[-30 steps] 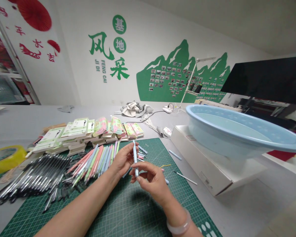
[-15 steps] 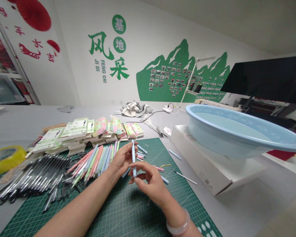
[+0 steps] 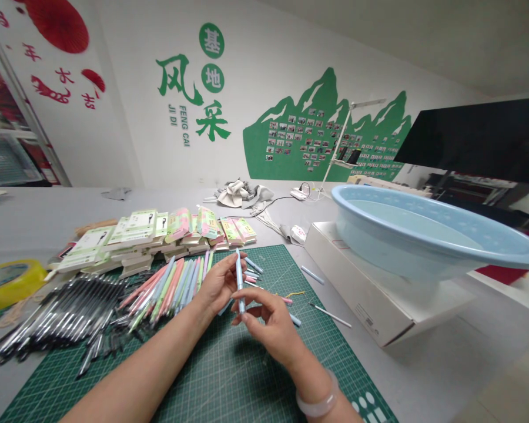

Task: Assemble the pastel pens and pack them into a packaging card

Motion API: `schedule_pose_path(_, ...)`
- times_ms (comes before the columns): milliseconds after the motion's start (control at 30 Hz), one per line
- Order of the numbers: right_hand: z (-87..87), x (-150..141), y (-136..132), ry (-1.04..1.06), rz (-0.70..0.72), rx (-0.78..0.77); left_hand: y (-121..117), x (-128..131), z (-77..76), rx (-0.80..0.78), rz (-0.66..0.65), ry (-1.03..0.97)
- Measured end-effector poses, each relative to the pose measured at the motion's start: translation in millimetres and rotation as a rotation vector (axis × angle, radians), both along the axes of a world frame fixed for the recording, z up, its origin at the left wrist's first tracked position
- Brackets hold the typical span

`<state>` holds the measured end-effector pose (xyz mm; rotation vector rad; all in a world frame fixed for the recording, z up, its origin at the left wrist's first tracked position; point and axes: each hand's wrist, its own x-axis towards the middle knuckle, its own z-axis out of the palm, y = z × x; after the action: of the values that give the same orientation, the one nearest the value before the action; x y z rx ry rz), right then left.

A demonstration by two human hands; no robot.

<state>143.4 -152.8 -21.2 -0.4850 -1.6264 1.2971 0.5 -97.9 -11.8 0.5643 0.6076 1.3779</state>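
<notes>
Between my two hands a light blue pen [image 3: 240,275] is held nearly upright above the green cutting mat [image 3: 229,376]. My left hand [image 3: 220,283] grips its upper part with thumb and fingers. Around its lower end the fingers of my right hand [image 3: 267,320] are closed, and a pale bangle [image 3: 318,396] sits on that wrist. Left of my left hand lies a row of pastel pens [image 3: 171,288] in pink, green, blue and purple. Behind my hands, several loose blue and pink pen parts [image 3: 253,265] rest on the mat, partly hidden by my fingers.
Clear pens with black ends [image 3: 66,314] lie in a heap at left, near a yellow tape roll [image 3: 30,273]. Small printed boxes [image 3: 134,229] are piled behind. At right a blue basin [image 3: 379,247] stands on a white carton [image 3: 357,288]. A thin refill [image 3: 332,315] lies nearby.
Both hands keep hold of the blue pen in nearly the same place. The fingers of my right hand have shifted very slightly at its lower end.
</notes>
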Motion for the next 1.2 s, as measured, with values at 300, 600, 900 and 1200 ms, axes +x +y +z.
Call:
schedule_pose_path(300, -1.5, -2.0, 1.9, -0.053, -0.045, 0.021, 2.8, -5.1, -5.7, 0.051, -0.037, 0.02)
schedule_pose_path(600, -15.3, -6.6, 11.7, -0.125, -0.147, -0.061, -8.0, -11.0, 9.6, 0.154, -0.155, 0.502)
schedule_pose_path(900, -20.0, -9.0, 17.3, 0.149, -0.063, -0.401, -20.2, -34.5, 12.1, 0.253, -0.082, 0.771)
schedule_pose_path(1200, -24.3, 16.7, 41.5, 0.124, -0.459, -0.38, -6.5, -86.5, 10.3, 0.146, 0.111, 2.072)
